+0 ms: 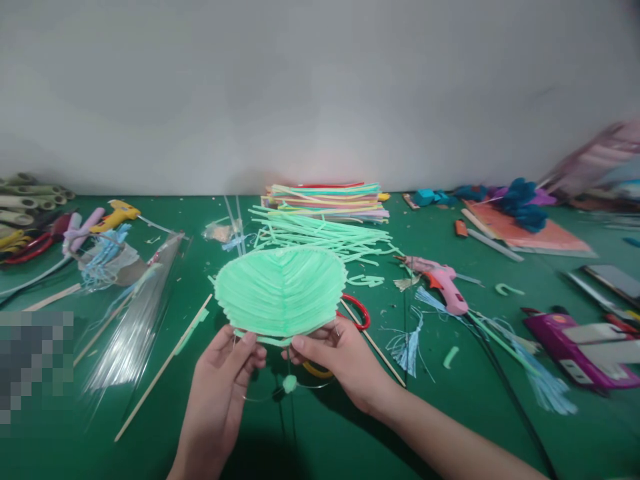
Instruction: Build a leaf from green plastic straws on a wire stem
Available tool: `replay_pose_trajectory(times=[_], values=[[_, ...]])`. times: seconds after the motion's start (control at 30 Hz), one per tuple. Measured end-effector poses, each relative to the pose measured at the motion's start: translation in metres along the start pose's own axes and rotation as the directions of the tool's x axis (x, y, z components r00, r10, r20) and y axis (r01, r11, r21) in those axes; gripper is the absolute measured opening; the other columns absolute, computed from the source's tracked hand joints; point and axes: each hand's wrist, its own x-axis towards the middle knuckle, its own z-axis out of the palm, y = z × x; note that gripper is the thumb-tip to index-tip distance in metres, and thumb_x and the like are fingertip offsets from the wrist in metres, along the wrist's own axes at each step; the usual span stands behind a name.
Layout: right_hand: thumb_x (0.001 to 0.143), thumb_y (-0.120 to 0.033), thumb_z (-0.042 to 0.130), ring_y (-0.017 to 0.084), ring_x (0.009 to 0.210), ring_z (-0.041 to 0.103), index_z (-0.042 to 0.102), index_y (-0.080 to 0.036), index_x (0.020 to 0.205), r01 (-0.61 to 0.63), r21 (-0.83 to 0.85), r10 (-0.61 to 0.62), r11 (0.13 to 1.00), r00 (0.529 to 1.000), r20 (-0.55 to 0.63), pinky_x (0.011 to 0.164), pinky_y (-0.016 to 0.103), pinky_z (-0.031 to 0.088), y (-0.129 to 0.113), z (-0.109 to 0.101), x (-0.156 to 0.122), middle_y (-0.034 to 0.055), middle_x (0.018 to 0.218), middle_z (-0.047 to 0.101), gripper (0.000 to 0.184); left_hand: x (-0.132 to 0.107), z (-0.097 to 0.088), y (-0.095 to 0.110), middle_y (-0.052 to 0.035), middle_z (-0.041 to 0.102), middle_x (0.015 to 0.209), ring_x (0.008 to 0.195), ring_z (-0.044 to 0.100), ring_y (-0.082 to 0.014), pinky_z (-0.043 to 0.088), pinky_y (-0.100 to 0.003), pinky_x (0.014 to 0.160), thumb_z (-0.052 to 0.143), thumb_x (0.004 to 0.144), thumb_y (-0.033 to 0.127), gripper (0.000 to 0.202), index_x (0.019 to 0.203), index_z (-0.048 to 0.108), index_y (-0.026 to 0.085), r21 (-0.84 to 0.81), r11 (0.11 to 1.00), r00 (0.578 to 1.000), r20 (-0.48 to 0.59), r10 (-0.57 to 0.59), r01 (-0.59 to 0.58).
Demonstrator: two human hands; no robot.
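Observation:
A mint-green leaf shape (283, 290) made of fuzzy pipe cleaners side by side hangs above the green table. At its lower left edge, my left hand (223, 380) pinches it between thumb and fingers. My right hand (345, 360) grips the lower right edge the same way. Along that edge, between my thumbs, runs a pipe cleaner strip (265, 339); I cannot tell whether it is attached. Below the leaf is a thin clear loop with a small green tuft (289, 383). Red-handled scissors (361, 312) lie partly hidden behind my right hand.
Behind the leaf lie loose mint pipe cleaners (320, 233) and a multicoloured bundle (325, 200). To the right are a pink glue gun (445, 283) with a black cord, blue tassels (411, 350) and a purple device (575, 350). On the left are a wooden stick (163, 370) and a yellow glue gun (117, 215).

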Motion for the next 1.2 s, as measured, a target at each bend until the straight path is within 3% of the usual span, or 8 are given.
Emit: replay_pose_trajectory(times=[0.13, 0.33, 0.57, 0.8, 1.0, 1.2], values=[[0.072, -0.031, 0.081, 0.012, 0.067, 0.066, 0.072, -0.015, 0.08, 0.015, 0.005, -0.015, 1.0, 1.0, -0.017, 0.071, 0.025, 0.054, 0.002, -0.002, 0.0, 0.002, 0.072, 0.073, 0.021, 0.0, -0.001, -0.002, -0.0003, 0.074, 0.082, 0.072, 0.07, -0.01, 0.058, -0.013, 0.067, 0.09, 0.058, 0.021, 0.042, 0.095, 0.071, 0.019, -0.051, 0.991, 0.992, -0.03, 0.125, -0.126], [0.072, -0.033, 0.081, 0.012, 0.067, 0.066, 0.072, -0.015, 0.077, 0.022, -0.02, -0.022, 1.0, 1.0, -0.019, 0.071, 0.026, 0.054, 0.003, 0.0, 0.0, 0.0032, 0.073, 0.073, 0.021, 0.004, -0.003, -0.003, -0.0022, 0.077, 0.088, 0.075, 0.072, -0.0115, 0.059, -0.017, 0.074, 0.087, 0.063, 0.019, 0.037, 0.097, 0.072, 0.017, -0.103, 0.982, 0.984, -0.099, 0.145, -0.155], [0.07, -0.033, 0.082, 0.011, 0.067, 0.065, 0.071, -0.015, 0.082, 0.036, -0.062, -0.036, 0.997, 0.999, 0.002, 0.072, 0.024, 0.053, 0.004, -0.002, 0.002, 0.0011, 0.072, 0.072, 0.024, 0.0, 0.002, -0.001, -0.0065, 0.076, 0.096, 0.085, 0.073, -0.0201, 0.062, -0.029, 0.075, 0.083, 0.07, 0.025, 0.041, 0.108, 0.071, 0.016, 0.001, 1.0, 0.991, 0.133, -0.027, 0.027], [0.051, -0.026, 0.092, 0.015, 0.075, 0.069, 0.073, -0.016, 0.092, -0.161, -0.101, 0.165, 0.982, 0.986, 0.037, 0.074, 0.027, 0.054, -0.002, -0.004, 0.001, 0.0031, 0.083, 0.075, 0.046, 0.002, 0.002, 0.001, -0.0038, 0.075, 0.106, 0.097, 0.071, -0.0224, 0.061, -0.029, 0.081, 0.081, 0.073, 0.028, 0.044, 0.115, 0.069, 0.025, -0.019, 0.998, 0.998, -0.029, 0.061, -0.061], [0.053, -0.034, 0.091, 0.014, 0.065, 0.067, 0.075, -0.011, 0.08, -0.233, -0.111, 0.24, 0.966, 0.969, 0.052, 0.061, 0.023, 0.052, -0.001, -0.006, 0.001, 0.0049, 0.071, 0.072, 0.039, -0.003, 0.007, -0.002, -0.0035, 0.076, 0.101, 0.093, 0.072, -0.0192, 0.06, -0.021, 0.074, 0.083, 0.071, 0.026, 0.051, 0.119, 0.067, 0.022, -0.017, 0.994, 0.994, -0.035, 0.106, -0.107], [0.054, -0.036, 0.09, 0.013, 0.067, 0.068, 0.076, -0.011, 0.083, -0.229, -0.076, 0.231, 0.971, 0.973, 0.022, 0.061, 0.021, 0.052, -0.003, -0.006, 0.002, 0.0052, 0.076, 0.072, 0.041, -0.002, 0.011, -0.002, -0.0036, 0.076, 0.095, 0.089, 0.073, -0.0212, 0.061, -0.025, 0.073, 0.086, 0.066, 0.024, 0.052, 0.115, 0.068, 0.021, -0.015, 0.992, 0.992, -0.026, 0.121, -0.122]])
